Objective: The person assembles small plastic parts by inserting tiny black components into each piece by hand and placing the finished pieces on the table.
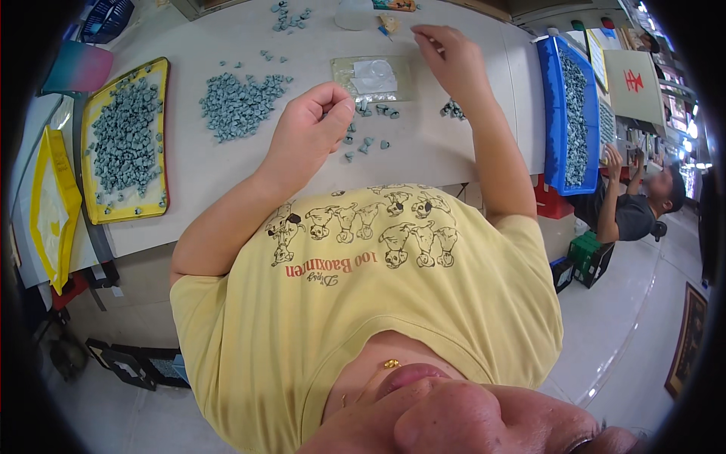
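Observation:
My left hand [308,130] is closed with thumb and fingers pressed together, over the table just left of a flat clear plastic bag [372,78] with a white paper in it. What its fingertips hold is hidden. My right hand [455,62] is raised farther off, fingers bent and a little apart from the thumb, with nothing visible between them. Several small grey-green pieces [366,144] lie between my hands, and a few more [452,110] sit beneath my right wrist. A large heap of the same pieces [240,104] spreads left of my left hand.
A yellow-rimmed tray [163,113] full of pieces stands at the left, a blue bin [554,144] of pieces at the right. More loose pieces [287,17] and a translucent container [353,13] are at the far side. Another person [631,204] works at the right.

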`<state>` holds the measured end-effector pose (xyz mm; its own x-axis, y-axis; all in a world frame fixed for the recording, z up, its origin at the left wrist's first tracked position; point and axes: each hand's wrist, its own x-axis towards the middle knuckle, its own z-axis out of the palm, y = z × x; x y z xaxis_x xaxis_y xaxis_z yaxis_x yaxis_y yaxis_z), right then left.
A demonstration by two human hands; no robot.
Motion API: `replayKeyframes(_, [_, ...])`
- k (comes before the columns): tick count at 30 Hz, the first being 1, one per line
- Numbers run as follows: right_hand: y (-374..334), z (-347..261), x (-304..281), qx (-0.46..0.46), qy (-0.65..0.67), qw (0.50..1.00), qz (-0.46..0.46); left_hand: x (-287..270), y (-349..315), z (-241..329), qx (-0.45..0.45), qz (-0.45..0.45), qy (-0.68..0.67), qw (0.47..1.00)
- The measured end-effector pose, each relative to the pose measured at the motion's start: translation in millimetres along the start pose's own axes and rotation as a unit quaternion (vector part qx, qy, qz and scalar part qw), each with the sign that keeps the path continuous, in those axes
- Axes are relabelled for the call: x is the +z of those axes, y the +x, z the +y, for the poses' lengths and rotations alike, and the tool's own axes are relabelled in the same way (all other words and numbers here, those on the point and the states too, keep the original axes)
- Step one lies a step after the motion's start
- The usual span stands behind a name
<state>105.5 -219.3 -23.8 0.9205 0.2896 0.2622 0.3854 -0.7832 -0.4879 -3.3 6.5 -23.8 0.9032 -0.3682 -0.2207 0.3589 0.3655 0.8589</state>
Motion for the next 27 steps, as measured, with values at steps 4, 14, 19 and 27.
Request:
replayKeyframes(4, [29.7,11.8,22.1,0.018,-0.005,1.0,-0.001,4.6,0.3,3.4,0.009,0.009,0.045,0.999])
replayKeyframes(14, [13.3,-29.8,16.8,0.056,0.121,0.99,-0.036,-6.8,-3.5,3.4,0.026,0.03,0.079,0.996])
replayKeyframes(19, [-41.3,-69.8,-10.6,0.08,0.406,0.904,-0.111,-1.5,-1.9,-1.2,0.032,0.036,0.099,0.994])
replayKeyframes(27, [-51.3,-73.4,-6.7,0.012,0.253,0.964,-0.081,6.1,-3.4,4.9,0.039,0.04,0.152,0.987])
